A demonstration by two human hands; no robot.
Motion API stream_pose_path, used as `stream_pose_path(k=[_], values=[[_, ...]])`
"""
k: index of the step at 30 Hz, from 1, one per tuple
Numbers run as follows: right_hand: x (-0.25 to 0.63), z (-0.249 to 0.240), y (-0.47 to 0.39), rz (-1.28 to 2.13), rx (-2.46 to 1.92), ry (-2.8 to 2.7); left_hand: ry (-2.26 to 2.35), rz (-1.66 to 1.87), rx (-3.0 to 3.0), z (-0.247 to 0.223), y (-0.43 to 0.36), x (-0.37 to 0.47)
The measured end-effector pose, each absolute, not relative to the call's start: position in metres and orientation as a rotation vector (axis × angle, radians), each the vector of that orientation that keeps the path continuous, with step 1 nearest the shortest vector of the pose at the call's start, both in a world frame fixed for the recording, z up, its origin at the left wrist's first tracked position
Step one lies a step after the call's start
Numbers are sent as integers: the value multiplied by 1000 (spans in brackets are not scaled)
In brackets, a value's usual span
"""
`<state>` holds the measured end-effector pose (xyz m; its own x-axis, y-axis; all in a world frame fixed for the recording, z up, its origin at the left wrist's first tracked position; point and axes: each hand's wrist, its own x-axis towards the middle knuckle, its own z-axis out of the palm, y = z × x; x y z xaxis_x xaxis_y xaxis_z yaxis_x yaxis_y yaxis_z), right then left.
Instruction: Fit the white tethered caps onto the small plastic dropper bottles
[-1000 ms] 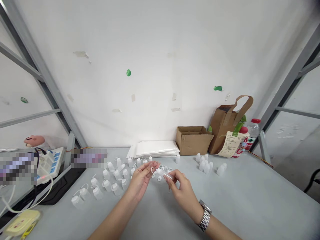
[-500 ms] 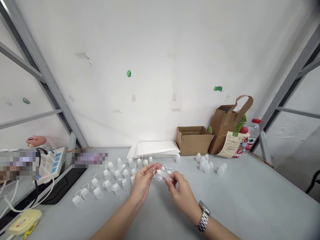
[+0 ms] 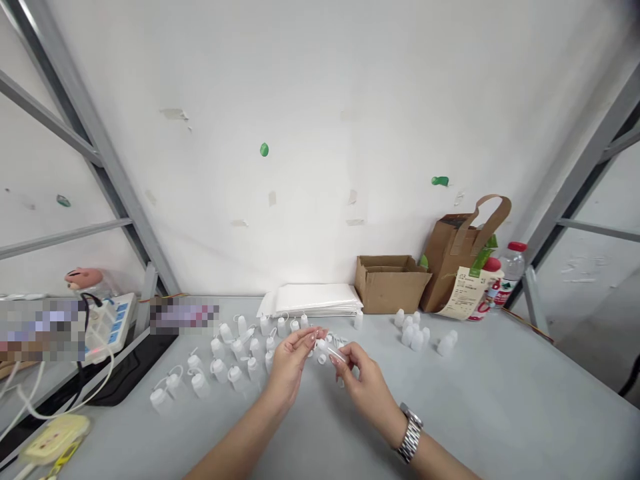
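Over the middle of the grey table, my right hand (image 3: pixel 367 380) grips a small translucent plastic squeeze bottle (image 3: pixel 336 353), which lies tilted with its white top toward the left. My left hand (image 3: pixel 289 367) is closed in a pinch at that top end, on a small white cap; the fingertips partly hide it. Loose white caps (image 3: pixel 322 359) with straps lie on the table just behind and below the fingers. To the left stand several similar bottles (image 3: pixel 236 377) with white tops and looped straps. On the right are several bottles without straps (image 3: pixel 417 339).
Against the wall lie a stack of white envelopes (image 3: pixel 315 299), an open cardboard box (image 3: pixel 390 291) and a brown paper bag (image 3: pixel 443 260). A drink bottle (image 3: pixel 513 267) stands beside the bag. At left are a power strip (image 3: pixel 113 327), cables and a yellow case (image 3: pixel 56 440).
The whole view has shifted slightly to the right. Both hands stay at the same bottle, its tilt and their grip nearly unchanged.
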<state>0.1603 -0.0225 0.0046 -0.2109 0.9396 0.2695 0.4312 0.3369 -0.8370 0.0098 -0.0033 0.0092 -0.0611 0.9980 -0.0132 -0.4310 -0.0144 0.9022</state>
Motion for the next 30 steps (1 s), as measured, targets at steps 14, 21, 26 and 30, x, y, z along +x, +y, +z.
stream_pose_path(k=[14,21,26,30], values=[[221,-5,44,272,-1812,-1728,1533,1335,1520,-5,2,6],[222,-16,55,308,-1946,-1793,1711,988,1986,-17,-3,9],[230,-7,51,350,-1957,-1815,1726,885,2086,-16,-9,14],[253,14,46,320,-1949,-1769,1820,823,2254,-14,-14,17]])
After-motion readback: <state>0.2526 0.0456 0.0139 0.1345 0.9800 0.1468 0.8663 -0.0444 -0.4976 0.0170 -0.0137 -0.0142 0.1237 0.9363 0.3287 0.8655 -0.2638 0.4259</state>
